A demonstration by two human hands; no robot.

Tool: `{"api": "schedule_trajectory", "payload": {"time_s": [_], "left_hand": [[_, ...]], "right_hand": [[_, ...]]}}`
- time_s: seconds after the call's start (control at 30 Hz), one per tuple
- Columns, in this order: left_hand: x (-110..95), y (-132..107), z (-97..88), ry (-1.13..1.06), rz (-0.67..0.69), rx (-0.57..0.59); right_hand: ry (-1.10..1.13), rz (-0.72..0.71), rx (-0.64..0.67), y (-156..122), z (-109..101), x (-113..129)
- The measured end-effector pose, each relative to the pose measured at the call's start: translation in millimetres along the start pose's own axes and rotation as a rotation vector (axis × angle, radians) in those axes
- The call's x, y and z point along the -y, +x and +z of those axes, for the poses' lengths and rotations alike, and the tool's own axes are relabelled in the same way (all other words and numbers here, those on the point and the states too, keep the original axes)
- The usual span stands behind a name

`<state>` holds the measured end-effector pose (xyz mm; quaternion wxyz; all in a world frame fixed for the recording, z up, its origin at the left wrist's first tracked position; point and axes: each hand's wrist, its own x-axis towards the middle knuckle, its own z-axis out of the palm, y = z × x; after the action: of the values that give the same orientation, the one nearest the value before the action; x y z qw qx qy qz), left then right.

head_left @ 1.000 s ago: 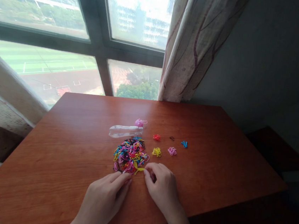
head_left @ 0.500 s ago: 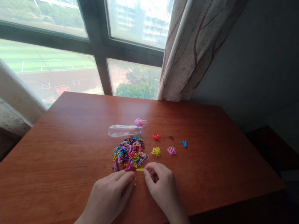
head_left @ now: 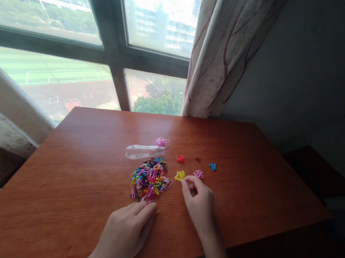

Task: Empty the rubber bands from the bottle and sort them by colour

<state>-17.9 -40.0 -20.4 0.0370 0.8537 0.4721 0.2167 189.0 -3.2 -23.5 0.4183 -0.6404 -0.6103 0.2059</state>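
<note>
band pile [head_left: 150, 180]: multicoloured | cluster [head_left: 180, 175]: yellow | cap [head_left: 160, 141]: pink | tiny loops [head_left: 198, 159]: perhaps black

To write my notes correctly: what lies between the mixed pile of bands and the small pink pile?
The head view shows the yellow pile between them; the fingertips of the right hand are close to its near edge.

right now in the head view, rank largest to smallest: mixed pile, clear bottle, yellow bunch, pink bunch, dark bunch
1. Mixed pile
2. Clear bottle
3. Yellow bunch and pink bunch: too alike to rank
4. Dark bunch
</note>
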Motion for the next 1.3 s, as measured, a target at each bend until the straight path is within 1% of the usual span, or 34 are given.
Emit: {"api": "schedule_trajectory", "payload": {"time_s": [0.1, 0.23, 0.37, 0.5, 0.57, 0.6, 0.67, 0.83, 0.9, 0.93, 1.0, 1.17, 1.3], "left_hand": [[-0.6, 0.1, -0.5, 0.001, 0.009, -0.021], [-0.4, 0.6, -1.8, -0.023, -0.001, -0.025], [2.2, -1.2, -2.3, -0.041, -0.026, -0.041], [8.2, -5.1, -3.0, -0.033, -0.066, -0.098], [12.2, -6.8, -4.5, -0.03, -0.092, -0.122], [14.3, -7.6, -5.4, -0.031, -0.102, -0.126], [18.0, -9.0, -7.6, -0.033, -0.117, -0.13], [23.3, -11.3, -12.1, -0.036, -0.133, -0.126], [24.3, -12.0, -13.2, -0.039, -0.134, -0.123], [24.7, -12.3, -13.5, -0.038, -0.135, -0.124], [25.8, -13.1, -14.0, -0.035, -0.143, -0.124], [28.5, -16.5, -15.0, -0.02, -0.16, -0.097], [28.6, -17.5, -14.9, 0.001, -0.162, -0.094]], "right_hand": [[-0.062, -0.01, -0.043, 10.9, -0.8, -7.0], [-0.121, -0.017, -0.039, 16.5, 1.2, -11.3], [-0.126, -0.007, -0.033, 13.0, 2.2, -11.5], [-0.108, -0.019, -0.035, 5.9, 2.5, -10.5], [-0.086, -0.039, -0.014, 1.2, 2.5, -8.0], [-0.08, -0.056, 0.012, -1.6, 2.4, -5.8], [-0.088, -0.114, 0.104, -8.0, 1.5, 0.2], [-0.129, -0.283, 0.428, -24.6, -2.9, 19.4], [-0.144, -0.318, 0.504, -28.4, -2.7, 24.4], [-0.159, -0.326, 0.516, -29.2, -1.7, 25.9], [-0.195, -0.318, 0.506, -29.0, 1.9, 27.1], [-0.242, -0.308, 0.42, -25.0, 13.3, 26.0], [-0.256, -0.318, 0.392, -25.3, 16.4, 25.9]]}}
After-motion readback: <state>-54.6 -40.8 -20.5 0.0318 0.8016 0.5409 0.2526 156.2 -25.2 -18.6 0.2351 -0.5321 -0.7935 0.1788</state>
